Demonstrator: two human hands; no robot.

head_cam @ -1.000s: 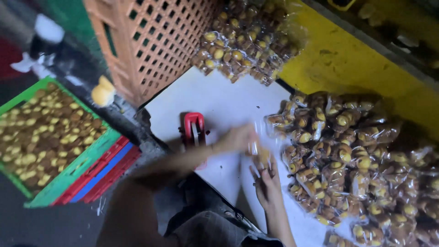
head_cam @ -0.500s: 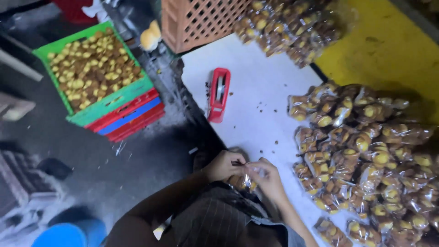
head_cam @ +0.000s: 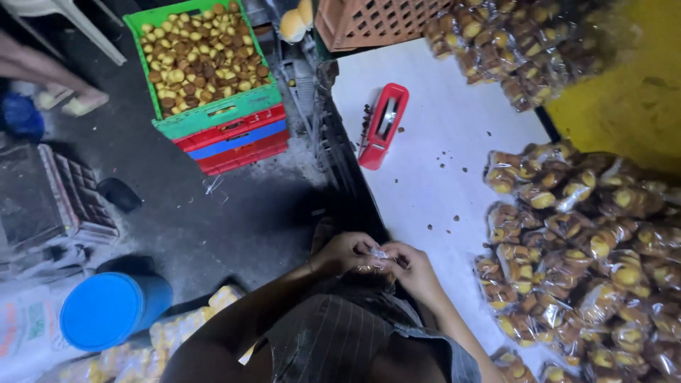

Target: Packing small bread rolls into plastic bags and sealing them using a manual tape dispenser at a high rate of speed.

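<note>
Held thing: a small clear plastic bag (head_cam: 376,257), crinkled and shiny, its neck pinched between both hands; what is inside is too hidden to tell.
Where it is: at the near edge of the white worktop (head_cam: 440,142), close against the person's body, above the striped shirt (head_cam: 340,337).
Left hand (head_cam: 345,252): fingers clenched on the left side of the bag's neck, knuckles turned up.
Right hand (head_cam: 413,271): fingers closed on the right side of the same neck, touching the left hand's fingertips.
Filled bags (head_cam: 589,248): a big heap of clear bags packed with round yellow-brown pastries, lying on the worktop to the right of the hands.
Farther bags (head_cam: 525,50): a second heap at the far end of the worktop, beside the orange lattice crate (head_cam: 376,21).
Red sealer (head_cam: 383,125): a red tape tool lying on the worktop, well apart from the hands, dark crumbs around it.
Green crate (head_cam: 206,64): on the floor to the left, full of loose pastries, stacked on red crates (head_cam: 237,142).
Blue bucket (head_cam: 113,308): on the floor, lower left.
</note>
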